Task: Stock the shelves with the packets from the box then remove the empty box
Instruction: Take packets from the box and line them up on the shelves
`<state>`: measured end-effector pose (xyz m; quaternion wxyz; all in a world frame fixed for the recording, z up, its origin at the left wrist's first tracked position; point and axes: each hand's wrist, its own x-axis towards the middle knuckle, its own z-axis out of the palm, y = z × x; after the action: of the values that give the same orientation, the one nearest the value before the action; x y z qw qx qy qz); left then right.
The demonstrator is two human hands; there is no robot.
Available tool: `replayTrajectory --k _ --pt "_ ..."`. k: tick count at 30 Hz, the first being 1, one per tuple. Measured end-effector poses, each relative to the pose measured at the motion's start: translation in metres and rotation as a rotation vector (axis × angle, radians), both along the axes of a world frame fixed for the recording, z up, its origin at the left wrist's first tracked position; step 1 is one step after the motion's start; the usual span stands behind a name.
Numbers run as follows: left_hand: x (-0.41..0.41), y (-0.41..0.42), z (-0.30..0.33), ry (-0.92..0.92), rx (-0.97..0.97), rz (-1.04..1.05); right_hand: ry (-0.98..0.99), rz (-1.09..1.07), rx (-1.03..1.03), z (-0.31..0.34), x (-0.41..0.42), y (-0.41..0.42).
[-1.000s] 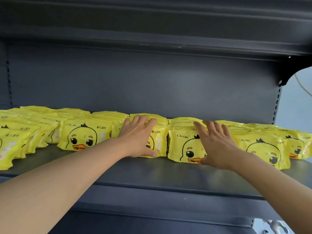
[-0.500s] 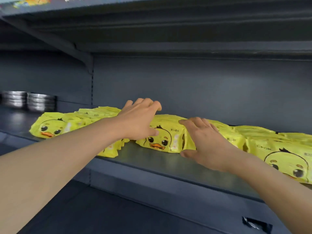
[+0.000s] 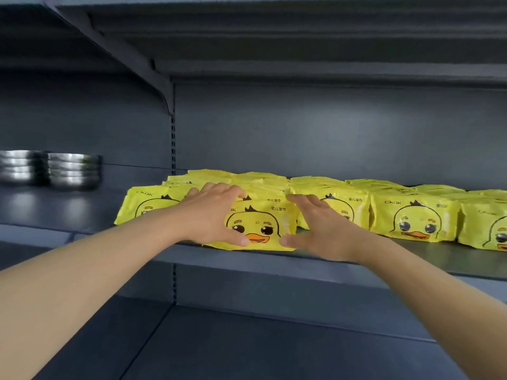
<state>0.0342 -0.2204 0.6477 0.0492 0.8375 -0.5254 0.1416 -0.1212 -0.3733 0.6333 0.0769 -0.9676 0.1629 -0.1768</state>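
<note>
A dark grey metal shelf [image 3: 343, 259] in a store fixture carries a row of yellow duck-print packets [image 3: 417, 220] running off to the right, with stacked steel bowls [image 3: 72, 171] on the neighbouring bay to the left. My left hand [image 3: 208, 212] lies over the top left of the front packet [image 3: 260, 229], thumb curled against its face beside the duck's beak. My right hand [image 3: 321, 226] presses the packet's right edge with fingers straight and together. The front packet stands at the shelf's front lip, ahead of the others. The box is out of frame.
</note>
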Motion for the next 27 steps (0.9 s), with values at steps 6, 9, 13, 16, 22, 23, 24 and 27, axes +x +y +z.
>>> replayTrajectory --k 6,9,13,16,22,23,24,27 --pt "0.03 -0.003 -0.005 0.062 0.039 -0.028 0.086 -0.08 0.01 0.006 0.027 0.006" --pt "0.031 -0.01 -0.003 -0.019 0.007 -0.023 0.082 -0.093 -0.045 0.012 0.038 0.006" --pt "0.033 -0.019 0.0 -0.174 -0.017 0.054 -0.015 -0.077 -0.124 0.009 0.054 0.003" --pt "0.039 -0.021 -0.001 -0.124 0.016 0.087 -0.032 -0.033 -0.156 0.006 0.057 -0.007" --pt "0.046 -0.02 0.009 0.054 0.117 0.02 0.019 -0.004 -0.056 0.011 0.051 -0.024" --pt "0.048 -0.02 0.012 0.045 0.121 0.019 0.041 -0.004 -0.024 0.011 0.052 -0.025" --pt "0.049 -0.021 0.013 0.012 0.12 0.023 0.058 -0.01 -0.015 0.012 0.054 -0.024" --pt "0.054 -0.03 0.009 -0.131 0.099 0.046 0.045 -0.056 -0.114 0.011 0.06 -0.021"
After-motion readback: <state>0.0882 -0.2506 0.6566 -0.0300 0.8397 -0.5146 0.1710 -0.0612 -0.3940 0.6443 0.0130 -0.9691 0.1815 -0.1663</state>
